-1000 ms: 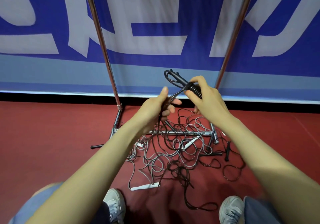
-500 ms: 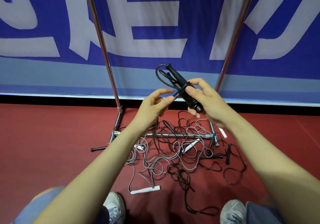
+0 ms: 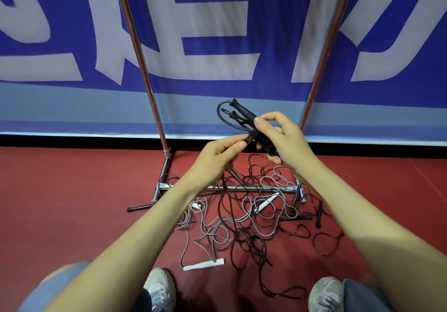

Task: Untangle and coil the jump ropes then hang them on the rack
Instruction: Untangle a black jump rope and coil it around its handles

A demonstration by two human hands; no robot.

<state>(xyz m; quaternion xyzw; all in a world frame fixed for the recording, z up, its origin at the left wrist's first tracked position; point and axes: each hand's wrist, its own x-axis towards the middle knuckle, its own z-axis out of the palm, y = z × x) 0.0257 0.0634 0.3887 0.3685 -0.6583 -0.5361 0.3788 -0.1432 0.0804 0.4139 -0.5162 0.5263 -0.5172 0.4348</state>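
head view: right hand [image 3: 287, 142] grips black jump rope [image 3: 243, 109] by its wrapped handles, centre, raised above the floor; left hand [image 3: 216, 160] pinches its cord just left. tangled ropes [image 3: 246, 239] lie on red floor [image 3: 72, 190] around rack [image 3: 144, 70] base.

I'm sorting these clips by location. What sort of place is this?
Probably an indoor sports hall or gym: red floor, a big blue banner with white lettering behind, and jump ropes tangled at the foot of a metal rack.
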